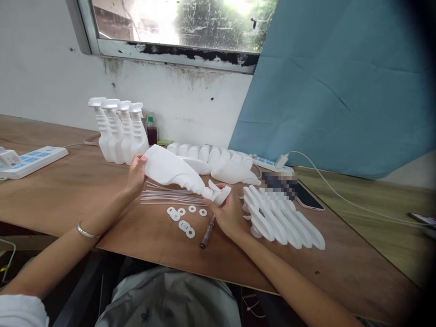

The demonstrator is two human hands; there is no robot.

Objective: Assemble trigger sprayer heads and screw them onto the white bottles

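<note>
White plastic under both sets of fingers: left hand (136,175) grips the base of a white plastic spray bottle (173,171), right hand (227,213) curls closed around its white trigger head (218,193). Bottle lies tilted, base up-left, held just above the brown wooden table (68,190). Below it: thin clear plastic tubes (170,196), small white ring washers (185,218), a dark-handled screwdriver (207,232). Right: a row of loose white trigger sprayers (282,218). Behind: four upright assembled bottles (119,131), a row of lying bottles (214,159), a white wall, a window, a blue cloth (334,86).
</note>
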